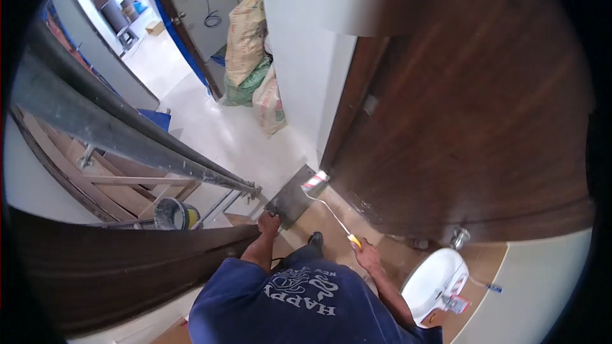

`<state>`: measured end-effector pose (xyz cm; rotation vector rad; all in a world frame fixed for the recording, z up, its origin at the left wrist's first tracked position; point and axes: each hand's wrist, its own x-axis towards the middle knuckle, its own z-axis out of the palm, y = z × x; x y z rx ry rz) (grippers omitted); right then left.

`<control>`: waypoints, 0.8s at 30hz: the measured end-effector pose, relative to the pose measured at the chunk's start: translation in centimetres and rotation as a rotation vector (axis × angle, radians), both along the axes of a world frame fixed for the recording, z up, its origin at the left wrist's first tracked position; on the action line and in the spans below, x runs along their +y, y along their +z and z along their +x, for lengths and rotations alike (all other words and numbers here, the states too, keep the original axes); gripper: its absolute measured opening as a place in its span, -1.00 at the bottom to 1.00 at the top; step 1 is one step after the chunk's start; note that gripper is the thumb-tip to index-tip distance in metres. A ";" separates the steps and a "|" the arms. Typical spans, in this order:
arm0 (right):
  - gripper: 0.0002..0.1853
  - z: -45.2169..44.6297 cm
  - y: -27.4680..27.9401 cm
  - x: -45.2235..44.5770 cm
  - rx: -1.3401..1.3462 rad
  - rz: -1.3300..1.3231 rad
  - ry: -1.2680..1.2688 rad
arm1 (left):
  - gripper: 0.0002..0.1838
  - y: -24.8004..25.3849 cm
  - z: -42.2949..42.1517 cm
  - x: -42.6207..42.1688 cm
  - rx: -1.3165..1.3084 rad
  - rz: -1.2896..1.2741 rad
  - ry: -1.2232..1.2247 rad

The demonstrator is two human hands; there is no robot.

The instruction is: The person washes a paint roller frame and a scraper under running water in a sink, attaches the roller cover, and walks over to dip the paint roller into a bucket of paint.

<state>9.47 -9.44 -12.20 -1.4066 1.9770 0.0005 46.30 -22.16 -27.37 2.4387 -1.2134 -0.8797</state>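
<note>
My right hand [366, 255] is closed around the yellow handle of a paint roller [336, 215]. Its white and reddish roller head [314, 181] is raised in front of me, close to the lower edge of a large dark brown wooden door [465, 108]. To the left, my left hand [269, 222] is curled at the end of another dark brown wooden panel [159, 255] and appears to grip its edge. Below and beyond it lies a dark grey threshold slab [294, 196]. The fingertips of my left hand are hidden.
A white washbasin [435, 285] is at the lower right. Scaffold pipes [134, 124] cross the left, with a paint bucket [172, 215] below. Stuffed sacks [247, 41] lean against the far wall beside a pale floor [210, 127].
</note>
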 end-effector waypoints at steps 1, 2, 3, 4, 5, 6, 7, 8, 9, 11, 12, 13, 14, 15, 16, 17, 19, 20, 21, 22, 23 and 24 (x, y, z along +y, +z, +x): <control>-0.40 1.4 1.2 -3.7 -0.061 -0.001 0.028 | -0.70 0.0 0.2 -1.4 0.011 0.024 0.007; -0.40 2.5 0.7 -6.6 -0.083 -0.021 0.073 | -0.70 0.1 0.3 -2.7 0.021 0.049 0.012; -0.40 3.5 -0.3 -9.6 -0.106 -0.043 0.116 | -0.70 0.1 0.2 -4.4 0.072 0.006 0.037; -0.40 4.8 -0.6 -12.5 -0.113 -0.063 0.128 | -0.71 0.4 0.0 -5.9 0.120 -0.034 0.058; -0.40 6.2 -0.7 -14.8 -0.124 -0.078 0.132 | -0.71 0.7 -0.1 -7.0 0.165 -0.069 0.072; -0.39 7.2 -1.1 -17.1 -0.153 -0.079 0.159 | -0.71 1.1 0.0 -8.1 0.172 -0.142 0.032; -0.38 8.3 -1.6 -19.6 -0.183 -0.079 0.183 | -0.72 1.9 0.1 -9.4 0.179 -0.214 -0.009; -0.38 9.4 -2.7 -22.3 -0.168 -0.070 0.206 | -0.72 2.7 0.2 -10.5 0.187 -0.280 -0.051; -0.38 10.3 -3.7 -24.8 -0.152 -0.054 0.231 | -0.74 4.0 0.0 -11.6 0.199 -0.278 -0.009; -0.42 12.2 -5.0 -29.8 -0.160 -0.144 0.259 | -0.76 6.8 -0.4 -13.7 0.220 -0.256 0.085; -0.39 12.9 -5.8 -32.5 -0.131 -0.036 0.287 | -0.77 8.1 -0.3 -14.9 0.206 -0.281 0.061; -0.38 13.6 -6.9 -35.0 -0.082 -0.013 0.357 | -0.79 9.4 -0.3 -16.2 0.192 -0.306 0.039; -0.39 14.7 -7.5 -37.4 -0.019 -0.010 0.348 | -0.80 10.4 -0.1 -17.2 0.174 -0.330 0.017; -0.39 15.3 -8.4 -40.0 -0.002 0.019 0.381 | -0.81 11.3 0.0 -18.1 0.178 -0.326 -0.016; -0.39 16.0 -9.3 -42.4 0.013 0.044 0.422 | -0.81 12.3 0.1 -19.5 0.177 -0.325 -0.043; -0.39 16.0 -12.3 -43.7 -0.021 0.097 0.475 | -0.82 13.2 0.6 -21.6 0.169 -0.340 -0.058; -0.38 16.4 -14.9 -48.8 -0.018 0.100 0.632 | -0.82 14.3 1.3 -23.4 0.050 -0.281 -0.047; -0.30 16.5 -17.7 -50.9 0.055 -0.067 0.677 | -0.85 14.7 2.0 -24.4 0.065 -0.361 0.010; -0.25 17.5 -14.8 -53.7 -0.053 0.006 0.735 | -0.86 17.4 2.9 -25.1 0.093 -0.393 0.071; -0.25 18.6 -14.1 -55.8 0.042 0.071 0.821 | -0.84 17.5 3.8 -25.5 0.045 -0.434 0.109; -0.28 19.6 -15.5 -58.0 0.082 0.137 0.810 | -0.80 18.1 4.9 -25.7 0.055 -0.408 0.136; -0.31 20.1 -17.4 -59.7 0.057 0.103 0.867 | -0.78 20.8 5.6 -26.2 -0.037 -0.477 0.132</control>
